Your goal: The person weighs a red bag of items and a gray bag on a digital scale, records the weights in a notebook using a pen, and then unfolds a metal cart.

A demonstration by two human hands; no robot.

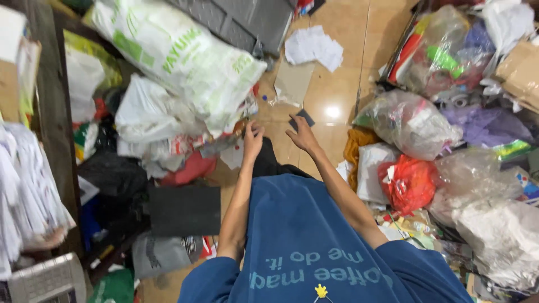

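Observation:
I look down over my blue shirt at a tan tiled floor (331, 90) between heaps of bagged rubbish. My right hand (301, 133) reaches forward and its fingers hold a small flat dark grey piece (303, 118) just above the floor. My left hand (252, 137) hangs beside it, fingers curled, close to scraps at the foot of a big white sack with green print (179, 56). Whether the left hand holds anything cannot be made out.
Clear and coloured plastic bags (415, 120), a red bag (410, 182) and an orange cloth (356, 148) pile up on the right. White bags (146, 112), a dark flat board (184, 210) and a wooden post (53, 106) crowd the left. Crumpled paper (313, 47) and cardboard (293, 83) lie ahead.

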